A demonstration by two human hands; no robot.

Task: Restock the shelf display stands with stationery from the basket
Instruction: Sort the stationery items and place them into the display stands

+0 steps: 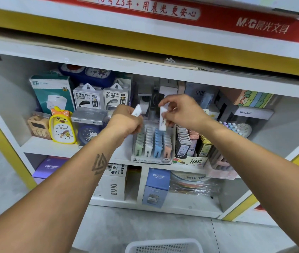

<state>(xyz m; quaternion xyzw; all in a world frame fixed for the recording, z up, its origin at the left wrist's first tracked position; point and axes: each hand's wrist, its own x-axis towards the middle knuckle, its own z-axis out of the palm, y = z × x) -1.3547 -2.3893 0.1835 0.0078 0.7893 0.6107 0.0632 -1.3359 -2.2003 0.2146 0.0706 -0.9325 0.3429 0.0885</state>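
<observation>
On middle shelf (68, 148) of white store unit with yellow trim: clear display stand (151, 158), rows of small lead cases in green, white, blue, pink, "2B" label at front edge. Just right of it, second stand (190, 156) with darker refill cases, "100" printed on front. Further right, pink tray (221, 170) of pens, partly behind right forearm.

Left part of same shelf: yellow duck alarm clock (62, 126), blue clock (88, 134) beside it, two "POWER BANK" boxes (101, 98) behind, teal box (52, 94) at far left. Lower shelf: "CRUHRE" boxes, one "DiYi" box (115, 187). Red M&G banner (181, 13) across top. Grey floor below; rim of white mesh basket (163, 245) at bottom edge, contents not visible.

Left hand (125, 123) above left rear of clear stand, fingers curled, pinching white case (136, 110) tilted up and to the right. Not touching stand.

Right hand (183, 111) above rear of same stand, thumb and fingers pinching second white case (163, 118) by upper end, held near upright, lower end just over rear of blue and white rows. Contact with row below: cannot tell. Hands close together, apart, not touching.
</observation>
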